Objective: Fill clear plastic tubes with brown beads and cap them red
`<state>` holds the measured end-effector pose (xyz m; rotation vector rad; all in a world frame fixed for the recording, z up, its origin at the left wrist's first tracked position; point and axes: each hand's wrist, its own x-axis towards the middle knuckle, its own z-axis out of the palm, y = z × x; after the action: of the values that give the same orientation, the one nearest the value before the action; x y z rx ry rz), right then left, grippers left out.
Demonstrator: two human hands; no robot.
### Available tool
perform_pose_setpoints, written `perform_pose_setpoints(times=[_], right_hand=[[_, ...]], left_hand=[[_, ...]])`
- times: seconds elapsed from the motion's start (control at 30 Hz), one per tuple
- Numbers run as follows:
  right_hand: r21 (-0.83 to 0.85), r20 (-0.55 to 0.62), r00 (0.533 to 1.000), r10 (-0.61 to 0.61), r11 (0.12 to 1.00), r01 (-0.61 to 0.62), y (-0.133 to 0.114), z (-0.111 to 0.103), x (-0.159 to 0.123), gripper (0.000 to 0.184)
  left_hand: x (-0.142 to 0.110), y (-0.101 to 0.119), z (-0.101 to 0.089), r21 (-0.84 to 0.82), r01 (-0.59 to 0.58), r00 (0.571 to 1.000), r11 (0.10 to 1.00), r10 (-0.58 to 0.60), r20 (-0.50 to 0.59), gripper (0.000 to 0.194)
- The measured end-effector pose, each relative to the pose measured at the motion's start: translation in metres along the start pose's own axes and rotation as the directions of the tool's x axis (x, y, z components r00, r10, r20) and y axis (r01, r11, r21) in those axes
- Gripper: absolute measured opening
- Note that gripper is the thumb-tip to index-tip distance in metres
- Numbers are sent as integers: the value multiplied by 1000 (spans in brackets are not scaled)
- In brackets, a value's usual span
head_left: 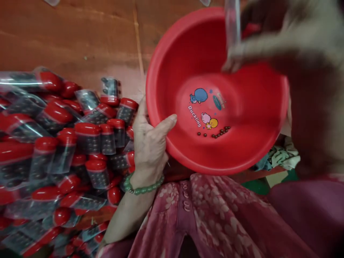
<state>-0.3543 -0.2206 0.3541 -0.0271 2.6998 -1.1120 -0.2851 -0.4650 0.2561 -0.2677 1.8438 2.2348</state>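
A red plastic basin, tilted toward me, shows printed ducklings on its bottom. Several small dark brown balls lie inside it, near the lower wall. My left hand grips the basin's left rim, thumb over the edge and fingers hidden behind. Over the upper right of the basin, my right hand is smeared by motion. Its fingers are closed around a clear plastic container, partly cut off by the top edge; what is inside cannot be made out.
To the left lies a large pile of clear containers with red caps, filled with dark balls. The reddish-brown tabletop extends behind it. A crumpled cloth sits below the basin's right side. Pieces of clear plastic show at the top edge.
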Motion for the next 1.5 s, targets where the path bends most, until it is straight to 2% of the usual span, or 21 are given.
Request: perform_pose_setpoints(times=[0.07, 0.13, 0.23, 0.33, 0.47, 0.57, 0.73, 0.9, 0.97, 1.03, 1.07, 1.13, 1.2, 1.3, 1.37, 1.5], right_hand=[[-27, 101, 994, -32, 999, 35, 22, 9, -16, 68], [-137, 107, 994, 33, 990, -18, 49, 19, -33, 54], [-353, 163, 979, 119, 934, -55, 79, 28, -49, 49], [-538, 225, 951, 213, 841, -61, 91, 33, -51, 45], [-697, 200, 935, 292, 713, -74, 100, 42, -53, 56], [-725, 183, 935, 302, 684, -79, 111, 47, -56, 61], [-694, 167, 947, 275, 715, -85, 127, 42, -60, 56], [-673, 203, 943, 263, 738, -61, 127, 34, -65, 54], [-679, 246, 939, 239, 734, -9, 121, 30, -70, 51], [-696, 309, 926, 217, 715, 65, 112, 27, -75, 44], [-713, 338, 915, 220, 695, 97, 107, 26, -78, 42], [-764, 374, 897, 236, 627, 154, 97, 26, -83, 51], [-804, 396, 895, 206, 549, 229, 93, 28, -86, 57], [-799, 466, 882, 75, 463, 383, 99, 32, -86, 47], [-778, 527, 850, 12, 409, 477, 108, 34, -85, 41], [-729, 624, 779, -65, 313, 609, 122, 33, -85, 40]], left_hand=[[1, -1, 0, 43, -21, 1000, 999, 21, 4, 61], [4, -2, -1, 71, -30, 1000, 997, 30, 1, 65], [9, -3, -2, 101, -33, 999, 994, 34, -12, 68], [10, -2, 0, 100, -61, 998, 993, 63, -18, 65], [5, 4, 8, 57, -168, 985, 984, 169, -16, 59], [-1, 11, 13, 90, -194, 981, 977, 194, 13, 60], [-7, 18, 15, 101, -232, 973, 967, 232, 10, 47], [-14, 23, 16, 160, -274, 961, 948, 274, 19, 43], [-15, 22, 15, 179, -301, 953, 937, 300, 36, 45], [-11, 16, 12, 168, -376, 926, 911, 372, 59, 49], [-8, 12, 10, 164, -430, 903, 888, 423, 76, 52], [-2, 4, 7, 167, -530, 848, 831, 514, 131, 58], [1, 1, 6, 188, -585, 810, 789, 561, 169, 60], [-1, 6, 10, 245, -549, 836, 799, 526, 159, 52], [-4, 13, 14, 268, -525, 851, 807, 503, 151, 48], [-9, 21, 18, 276, -521, 853, 808, 500, 146, 47]])
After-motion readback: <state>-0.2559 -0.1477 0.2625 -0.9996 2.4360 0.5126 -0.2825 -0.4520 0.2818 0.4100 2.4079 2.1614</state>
